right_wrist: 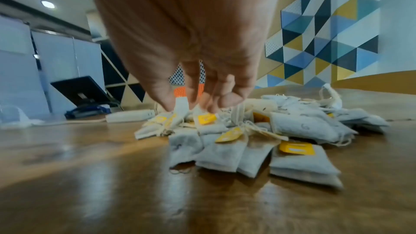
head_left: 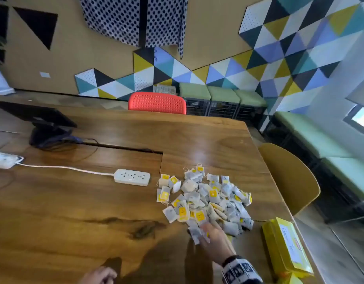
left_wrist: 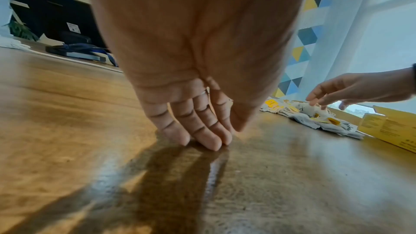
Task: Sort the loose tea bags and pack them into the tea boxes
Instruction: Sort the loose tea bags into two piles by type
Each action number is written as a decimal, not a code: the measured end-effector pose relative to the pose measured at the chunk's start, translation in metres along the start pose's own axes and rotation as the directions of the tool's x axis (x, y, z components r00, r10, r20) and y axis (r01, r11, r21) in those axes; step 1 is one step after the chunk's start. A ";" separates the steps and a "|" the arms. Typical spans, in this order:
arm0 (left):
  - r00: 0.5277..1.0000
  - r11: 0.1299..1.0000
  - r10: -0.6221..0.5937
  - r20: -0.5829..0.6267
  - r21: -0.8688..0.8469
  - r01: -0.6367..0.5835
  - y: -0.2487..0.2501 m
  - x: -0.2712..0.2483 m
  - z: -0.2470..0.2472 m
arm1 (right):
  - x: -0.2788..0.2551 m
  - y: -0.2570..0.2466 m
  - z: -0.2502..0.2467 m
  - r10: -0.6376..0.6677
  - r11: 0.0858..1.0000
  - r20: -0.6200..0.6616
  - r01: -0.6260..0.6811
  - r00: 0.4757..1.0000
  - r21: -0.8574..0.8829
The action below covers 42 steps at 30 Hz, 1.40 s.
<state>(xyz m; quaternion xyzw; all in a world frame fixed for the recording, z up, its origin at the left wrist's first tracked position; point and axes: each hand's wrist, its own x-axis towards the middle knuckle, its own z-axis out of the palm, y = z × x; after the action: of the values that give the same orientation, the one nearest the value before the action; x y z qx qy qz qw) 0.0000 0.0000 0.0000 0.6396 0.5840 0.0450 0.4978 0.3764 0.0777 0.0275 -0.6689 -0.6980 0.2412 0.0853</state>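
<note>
Wooden tabletop [head_left: 95,201] bearing a white power strip [head_left: 132,177] at centre and a black monitor [head_left: 39,117] at far left; red chair [head_left: 157,103] beyond the far edge, yellow chair [head_left: 289,177] at right.

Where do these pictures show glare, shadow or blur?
Head view: a pale glare patch on the table, and the right hand is motion-blurred over the tea bags. Left wrist view: the left hand casts a long dark shadow toward the camera. Right wrist view: near tabletop streaky with reflections, fingers soft.
</note>
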 end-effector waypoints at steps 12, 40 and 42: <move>0.996 0.975 -0.015 -0.090 0.219 0.035 0.013 0.000 -0.002 | 0.053 -0.007 0.014 0.132 0.985 0.108 -0.118 0.985 -0.125; 0.965 0.969 0.225 -0.131 -0.074 -0.236 0.112 0.054 0.025 | -0.024 -0.076 0.033 0.116 0.253 0.525 -0.537 0.843 0.805; 0.965 0.970 0.200 -0.169 -0.106 -0.220 0.109 0.056 0.026 | -0.027 -0.074 0.033 0.121 0.298 0.499 -0.511 0.858 0.807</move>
<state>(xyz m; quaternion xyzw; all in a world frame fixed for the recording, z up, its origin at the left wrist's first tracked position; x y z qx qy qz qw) 0.1108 0.0484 0.0331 0.6602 0.5463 0.1840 0.4815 0.2982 0.0450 0.0372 -0.5764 -0.2949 0.7129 0.2695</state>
